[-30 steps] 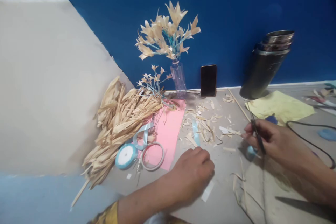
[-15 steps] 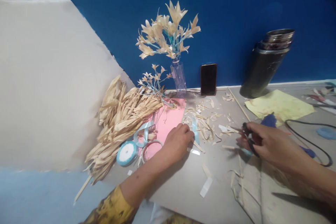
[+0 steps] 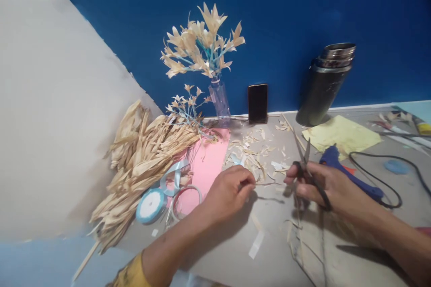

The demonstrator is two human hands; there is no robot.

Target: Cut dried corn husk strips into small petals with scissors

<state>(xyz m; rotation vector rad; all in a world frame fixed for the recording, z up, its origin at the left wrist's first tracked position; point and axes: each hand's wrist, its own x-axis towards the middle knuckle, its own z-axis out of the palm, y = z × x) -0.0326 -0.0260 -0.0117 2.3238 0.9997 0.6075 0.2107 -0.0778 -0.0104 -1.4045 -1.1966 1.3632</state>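
My right hand (image 3: pixel 332 184) grips a pair of scissors (image 3: pixel 306 154) with dark handles, its blades parted and pointing up and away. My left hand (image 3: pixel 230 188) is closed in a pinch over the table, left of the scissors. From its fingertips a thin dark strip (image 3: pixel 266 184) sticks out to the right; whether it is wire or husk is unclear. Pale husk scraps (image 3: pixel 251 154) lie scattered just beyond the left hand. Thin stems (image 3: pixel 301 242) lie below the right hand, and a blue glue gun (image 3: pixel 353 175) rests beside it.
Dried corn husks (image 3: pixel 144 161) lie at left, near a blue ribbon spool (image 3: pixel 151 205), a tape roll (image 3: pixel 186 202) and pink paper (image 3: pixel 212 157). Husk flowers (image 3: pixel 202 49) stand in a clear bottle (image 3: pixel 220 103). A phone (image 3: pixel 257 104), dark flask (image 3: pixel 325 85) and yellow paper (image 3: pixel 341 134) are behind.
My left hand has taken up the thin dark strip from the table. The right hand has turned the scissors upward, their blades now spread. The view has shifted slightly right.
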